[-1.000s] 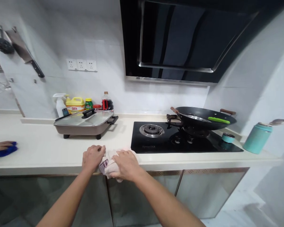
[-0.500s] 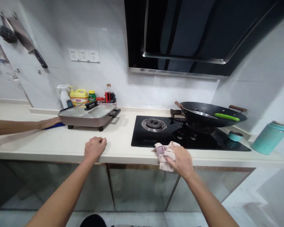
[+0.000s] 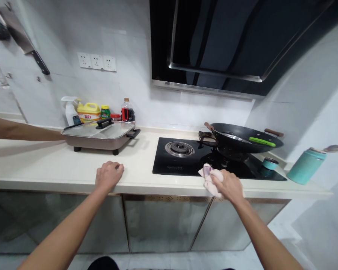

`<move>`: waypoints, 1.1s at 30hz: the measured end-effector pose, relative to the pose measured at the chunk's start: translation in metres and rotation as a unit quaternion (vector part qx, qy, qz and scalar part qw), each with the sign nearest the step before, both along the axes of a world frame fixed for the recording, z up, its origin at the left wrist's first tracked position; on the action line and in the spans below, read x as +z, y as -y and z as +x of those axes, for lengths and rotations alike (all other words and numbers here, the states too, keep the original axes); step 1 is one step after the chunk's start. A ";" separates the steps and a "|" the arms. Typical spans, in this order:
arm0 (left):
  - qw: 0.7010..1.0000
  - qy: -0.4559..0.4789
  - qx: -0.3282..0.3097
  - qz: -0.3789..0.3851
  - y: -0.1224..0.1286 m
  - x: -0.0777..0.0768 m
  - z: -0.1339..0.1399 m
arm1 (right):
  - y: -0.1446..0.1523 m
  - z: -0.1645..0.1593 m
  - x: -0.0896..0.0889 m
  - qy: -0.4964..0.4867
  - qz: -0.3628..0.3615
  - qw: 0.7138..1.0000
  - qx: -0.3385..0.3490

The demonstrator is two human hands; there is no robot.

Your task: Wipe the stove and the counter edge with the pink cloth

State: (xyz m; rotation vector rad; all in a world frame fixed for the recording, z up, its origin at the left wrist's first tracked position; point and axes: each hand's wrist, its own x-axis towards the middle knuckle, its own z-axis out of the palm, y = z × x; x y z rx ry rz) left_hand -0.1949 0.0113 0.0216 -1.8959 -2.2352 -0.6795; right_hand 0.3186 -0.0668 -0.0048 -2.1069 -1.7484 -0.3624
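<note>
My right hand (image 3: 230,185) grips a crumpled pale pink cloth (image 3: 211,179), pressing it on the counter's front edge and the near rim of the black gas cooktop (image 3: 169,168). On the pale countertop (image 3: 81,165), left of the cooktop, my left hand (image 3: 109,174) rests with its fingers curled in and nothing seen in it. Just beyond that hand stands an electric pan (image 3: 92,142) with a glass lid. A black wok (image 3: 242,144) sits on the right burner, with a bright green handle (image 3: 261,141) lying across it.
Another person's arm (image 3: 25,131) reaches from the left behind the electric pan, its hand hidden. Cleaning bottles (image 3: 88,112) and a dark sauce bottle (image 3: 127,112) stand along the wall. A teal flask (image 3: 307,167) and its cap (image 3: 270,163) are at right. The range hood (image 3: 214,41) overhangs the cooktop.
My right hand has slid the cloth rightward along the cooktop's front edge. My left hand stays on the counter. The other person's hand and blue cloth have gone out of sight behind the pan.
</note>
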 end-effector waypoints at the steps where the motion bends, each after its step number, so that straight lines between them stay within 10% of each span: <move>1: 1.000 0.000 -0.002 0.005 0.000 -0.001 0.000 | -0.002 -0.015 0.004 -0.027 -0.012 0.999 0.034; 7: 1.000 0.009 -0.006 0.025 0.004 -0.003 -0.001 | -0.045 -0.081 0.034 -0.210 0.011 0.963 0.166; 15: 0.998 0.036 0.004 0.045 0.009 -0.007 0.003 | -0.127 -0.092 0.017 -0.016 -0.030 0.997 0.062; 21: 0.998 0.042 -0.003 0.040 0.008 -0.010 0.004 | -0.120 -0.137 0.013 -0.015 -0.053 0.996 0.072; 33: 0.998 0.041 0.016 0.052 0.011 -0.005 0.003 | -0.056 -0.310 0.019 -0.004 0.001 0.934 0.358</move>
